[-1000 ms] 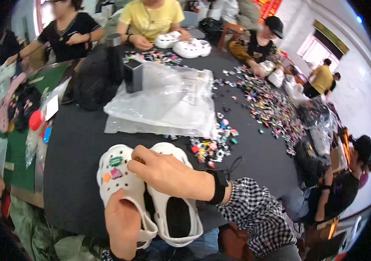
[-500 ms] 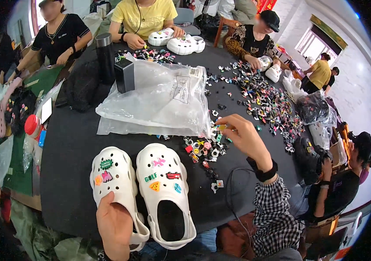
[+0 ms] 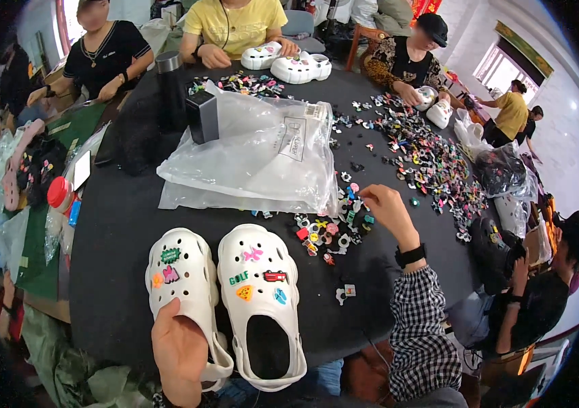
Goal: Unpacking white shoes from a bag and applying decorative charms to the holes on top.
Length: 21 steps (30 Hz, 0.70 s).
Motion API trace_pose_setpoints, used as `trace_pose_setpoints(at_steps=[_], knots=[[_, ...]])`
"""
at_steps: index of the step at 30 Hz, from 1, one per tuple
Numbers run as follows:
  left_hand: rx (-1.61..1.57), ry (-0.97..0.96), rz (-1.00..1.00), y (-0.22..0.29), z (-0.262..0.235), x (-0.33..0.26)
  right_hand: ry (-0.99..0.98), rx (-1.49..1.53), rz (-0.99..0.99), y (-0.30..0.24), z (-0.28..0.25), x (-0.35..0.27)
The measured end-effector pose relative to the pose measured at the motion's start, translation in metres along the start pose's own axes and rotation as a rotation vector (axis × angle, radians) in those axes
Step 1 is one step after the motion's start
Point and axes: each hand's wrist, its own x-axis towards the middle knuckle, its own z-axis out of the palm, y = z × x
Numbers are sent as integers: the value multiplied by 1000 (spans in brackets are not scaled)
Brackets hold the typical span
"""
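Note:
Two white clogs lie side by side on the black table, toes pointing away from me. My left hand (image 3: 179, 347) grips the left clog (image 3: 182, 268) at its foot opening, thumb on top. That clog carries a green jagged charm (image 3: 170, 255), an orange one and a pinkish-purple one. The right clog (image 3: 259, 265) bears a pink charm, green lettering, a red car charm (image 3: 275, 277), a pizza slice (image 3: 244, 293) and blue flip-flops (image 3: 280, 296). Over a small pile of colourful shoe charms (image 3: 323, 234), my right hand (image 3: 391, 214) has its fingers bent together; anything between the fingertips is hidden.
A clear plastic bag (image 3: 255, 156) lies beyond the clogs, beside a black box (image 3: 202, 117) and a dark bottle (image 3: 170, 88). A large charm heap (image 3: 432, 160) spreads at the right. Co-workers sit around the table, some handling other clogs. A red-lidded jar (image 3: 60, 194) stands left.
The view has shifted slightly, moving the scene rightward. My right hand has moved a little across the small charm pile, its fingers drawn closer together. The left hand keeps its hold.

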Motion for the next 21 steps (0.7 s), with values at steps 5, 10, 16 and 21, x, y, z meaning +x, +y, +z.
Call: trace_pose_setpoints(at_steps=[5, 10, 16, 21], knots=[[27, 22, 18, -1, 4, -1, 27, -4, 52, 2, 13, 0], [46, 24, 34, -3, 2, -1, 85, 82, 34, 6, 23, -4], [32, 15, 38, -2, 1, -2, 130, 75, 34, -1, 17, -11], [44, 19, 13, 0, 5, -2, 65, 147, 33, -4, 21, -6]])
